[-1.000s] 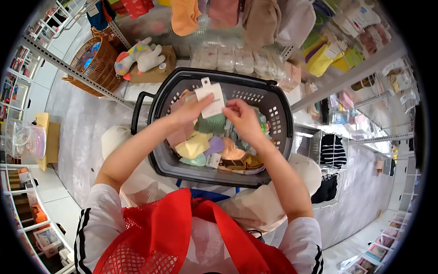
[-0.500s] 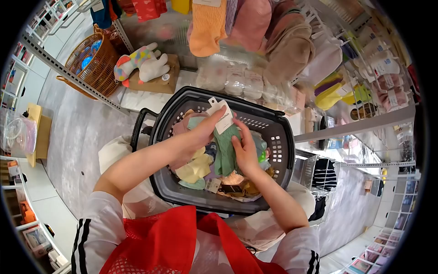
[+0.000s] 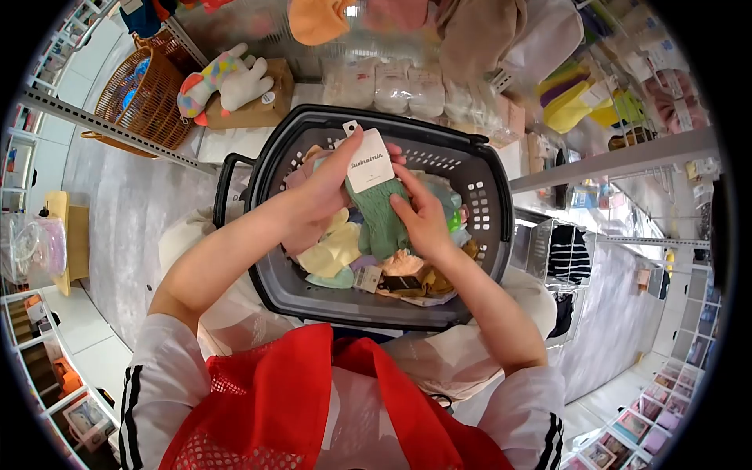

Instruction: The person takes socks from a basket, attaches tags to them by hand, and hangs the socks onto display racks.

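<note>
A pair of green socks (image 3: 381,223) with a white header card (image 3: 370,160) is held up over a dark grey shopping basket (image 3: 294,301). My left hand (image 3: 333,178) is closed on the card's left side, its thumb near the top edge. Against the right side of the socks, my right hand (image 3: 423,213) pinches them just below the card, some fingers hidden behind. Under my hands the basket holds a pale yellow sock (image 3: 330,249), a brown item (image 3: 433,282), a peach item (image 3: 402,263) and several other folded pieces.
Socks hang on hooks above, including an orange sock (image 3: 317,19) and a yellow sock (image 3: 565,113). A wicker basket (image 3: 145,98) and a plush toy (image 3: 249,84) on a cardboard box are at upper left. A metal shelf rail (image 3: 603,164) juts in at right.
My view has tipped lower, so the hanging socks sit higher in the frame. The card has turned its printed face toward me. Both hands stay on the socks.
</note>
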The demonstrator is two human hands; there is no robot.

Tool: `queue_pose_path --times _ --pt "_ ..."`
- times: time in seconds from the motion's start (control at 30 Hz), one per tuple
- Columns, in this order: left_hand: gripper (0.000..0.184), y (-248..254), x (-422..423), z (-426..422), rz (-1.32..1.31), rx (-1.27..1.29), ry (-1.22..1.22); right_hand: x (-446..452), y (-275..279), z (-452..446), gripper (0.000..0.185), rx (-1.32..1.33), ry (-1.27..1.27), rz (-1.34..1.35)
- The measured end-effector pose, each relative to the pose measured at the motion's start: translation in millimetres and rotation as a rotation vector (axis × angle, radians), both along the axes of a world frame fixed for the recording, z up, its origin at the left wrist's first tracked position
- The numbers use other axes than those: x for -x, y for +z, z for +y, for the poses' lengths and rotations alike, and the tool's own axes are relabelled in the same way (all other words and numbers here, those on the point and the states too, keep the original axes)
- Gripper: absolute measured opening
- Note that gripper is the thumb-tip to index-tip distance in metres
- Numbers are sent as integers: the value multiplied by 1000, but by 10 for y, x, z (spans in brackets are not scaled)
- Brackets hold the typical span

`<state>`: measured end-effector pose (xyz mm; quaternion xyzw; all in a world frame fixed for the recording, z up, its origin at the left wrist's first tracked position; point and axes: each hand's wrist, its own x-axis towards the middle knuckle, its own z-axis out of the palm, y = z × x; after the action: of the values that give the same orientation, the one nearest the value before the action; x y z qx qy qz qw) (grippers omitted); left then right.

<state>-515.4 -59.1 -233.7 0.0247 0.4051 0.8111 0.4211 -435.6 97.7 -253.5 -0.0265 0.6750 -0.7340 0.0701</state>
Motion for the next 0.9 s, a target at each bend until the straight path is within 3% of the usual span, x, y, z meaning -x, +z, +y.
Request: queue_pose_path --times 0.2,0.3,0.4,0.5,0.6,0.73,0.8,0.83,0.87,0.9 --pt "51 -7 -6 -36 -25 16 -27 14 -1 35 44 -22 5 26" --pt "45 113 15 -20 34 133 -17 15 128 30 42 162 26 -45" --pt "41 103 111 -23 171 107 47 34 176 25 43 89 -37 -23" --pt "38 100 182 -57 160 87 162 80 58 67 43 -13 -19 -49" --pt "37 174 215 -90 255 172 188 149 59 126 42 -532 244 -231" --pt "32 146 145 -68 286 236 74 42 170 40 41 -422 128 -127" --pt "28 56 99 -42 447 376 -6 1 -84 47 42 -232 14 80" --pt "26 204 15 -18 516 478 -19 -12 -91 2 45 -221 -84 76" --pt "24 153 -52 7 563 559 15 -6 -41 25 46 -223 -15 48" --pt "25 -127 -35 23 665 477 12 -15 -145 28 43 -193 -32 19"
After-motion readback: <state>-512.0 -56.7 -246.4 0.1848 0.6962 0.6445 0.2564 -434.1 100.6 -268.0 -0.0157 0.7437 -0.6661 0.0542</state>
